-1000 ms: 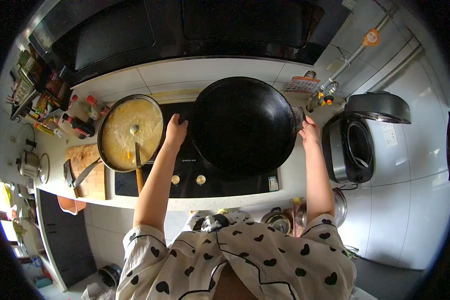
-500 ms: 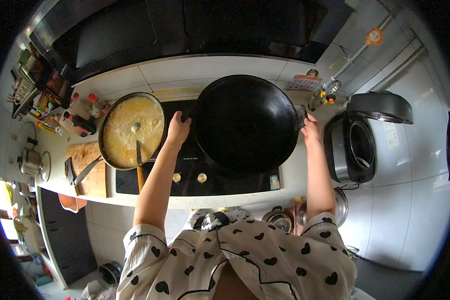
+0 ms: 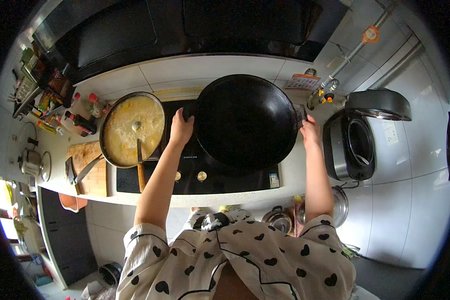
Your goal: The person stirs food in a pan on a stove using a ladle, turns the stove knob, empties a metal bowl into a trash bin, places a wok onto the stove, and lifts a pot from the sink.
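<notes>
A large black wok (image 3: 247, 122) sits over the right side of the black stovetop (image 3: 225, 185), its inside dark and bare. My left hand (image 3: 182, 129) is closed around the wok's left handle. On the opposite side, my right hand (image 3: 310, 131) grips the right handle. To the left of my left hand stands a pan (image 3: 106, 152) of yellowish, foamy liquid. A ladle (image 3: 140, 160) with a wooden handle rests in that pan, its bowl partly in the liquid.
A cutting board (image 3: 97, 182) with a knife (image 3: 72, 172) lies left of the pan. Bottles (image 3: 80, 122) crowd the back left corner. At right stands an open-lidded rice cooker (image 3: 337, 155). The dark range hood (image 3: 185, 35) hangs overhead.
Both hands keep their hold on the wok, which has hardly moved. The view has shifted very slightly, and the foam in the left pan looks a little different.
</notes>
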`<state>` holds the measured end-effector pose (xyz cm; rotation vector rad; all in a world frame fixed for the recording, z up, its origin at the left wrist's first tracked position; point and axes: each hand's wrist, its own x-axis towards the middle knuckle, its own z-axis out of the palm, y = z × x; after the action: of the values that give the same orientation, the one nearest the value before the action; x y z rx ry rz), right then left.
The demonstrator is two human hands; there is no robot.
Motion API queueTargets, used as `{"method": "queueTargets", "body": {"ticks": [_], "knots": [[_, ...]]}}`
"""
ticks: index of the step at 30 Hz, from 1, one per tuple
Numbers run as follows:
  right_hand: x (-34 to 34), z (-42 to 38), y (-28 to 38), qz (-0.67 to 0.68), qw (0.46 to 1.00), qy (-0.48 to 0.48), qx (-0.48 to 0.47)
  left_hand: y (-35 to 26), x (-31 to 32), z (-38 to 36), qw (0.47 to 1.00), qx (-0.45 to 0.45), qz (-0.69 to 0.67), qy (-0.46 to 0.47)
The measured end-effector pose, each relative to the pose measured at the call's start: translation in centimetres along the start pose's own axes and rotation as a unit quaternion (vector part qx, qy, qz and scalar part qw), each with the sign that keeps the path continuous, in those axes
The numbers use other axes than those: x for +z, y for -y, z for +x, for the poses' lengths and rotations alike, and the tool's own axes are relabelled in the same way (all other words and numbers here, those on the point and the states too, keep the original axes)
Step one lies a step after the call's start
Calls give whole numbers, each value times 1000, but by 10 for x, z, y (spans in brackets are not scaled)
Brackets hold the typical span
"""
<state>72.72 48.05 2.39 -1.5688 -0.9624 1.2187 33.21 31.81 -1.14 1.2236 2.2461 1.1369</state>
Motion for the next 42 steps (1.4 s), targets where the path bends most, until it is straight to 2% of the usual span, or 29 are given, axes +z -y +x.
{"method": "queueTargets", "body": {"ticks": [1, 3, 4, 5, 7, 9, 10, 11, 13, 14, 17, 21, 26, 34, 42], "knots": [[1, -4, -1, -5, 1000, -3, -10, -11, -4, -7, 1000, -2, -13, -6], [5, -20, -1, -123, 986, -39, -107, -30, -10, -21, 999, -6, -39, -17], [9, -32, 0, -180, 970, -57, -155, -26, -3, -25, 997, 21, -63, -33], [13, -45, 1, -185, 964, -49, -184, -20, 1, -29, 995, 38, -95, -16], [23, -70, -2, -192, 951, -33, -242, -30, 1, -47, 994, 86, -40, -46], [33, -88, -19, -128, 950, 47, -279, -43, 2, -65, 986, 103, -125, -42], [42, -109, -20, -71, 961, 103, -246, -54, 2, -75, 968, 59, -243, 9], [49, -129, -19, -69, 962, 145, -223, -66, 1, -85, 933, 12, -356, 58], [64, -162, -17, -64, 957, 227, -166, -91, -8, -105, 877, -70, -460, 124], [71, -180, -10, -47, 956, 258, -136, -92, -6, -112, 865, -61, -477, 144], [90, -208, -8, 32, 938, 334, -82, -98, -11, -128, 840, -111, -488, 209], [105, -232, -3, 36, 921, 385, -41, -102, -24, -139, 828, -116, -513, 195], [123, -267, -1, 59, 899, 432, -44, -87, -41, -157, 807, -107, -555, 173], [147, -328, -15, 40, 902, 423, -70, -56, -89, -184, 802, -96, -573, 140], [203, -440, -42, 81, 903, 418, -66, 15, -178, -226, 809, -89, -570, 115]]}}
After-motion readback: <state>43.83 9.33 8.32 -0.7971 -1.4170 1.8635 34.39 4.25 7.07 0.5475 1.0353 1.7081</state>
